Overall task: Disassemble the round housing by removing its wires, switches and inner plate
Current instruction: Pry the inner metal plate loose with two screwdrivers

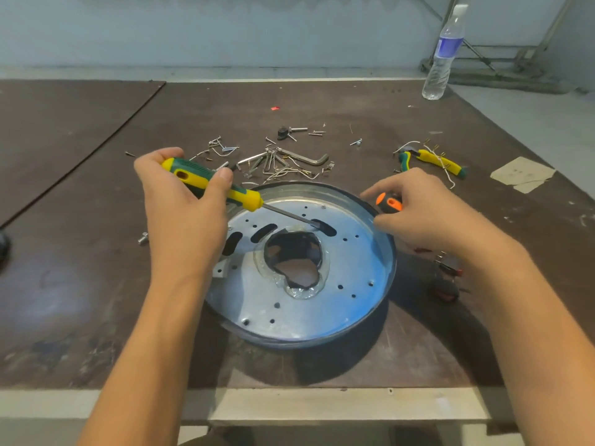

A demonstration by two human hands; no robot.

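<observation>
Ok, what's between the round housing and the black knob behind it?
Head view: a hex key and tangled wire pieces lie between round housing and black knob.

A clear plastic water bottle (442,56) stands upper right, at the brown table's (96,220) far edge. Loose screws (222,146) and a hex key (306,159) litter the upper centre. Yellow-handled pliers (434,160) lie to their right, near a taped patch (521,173).
</observation>
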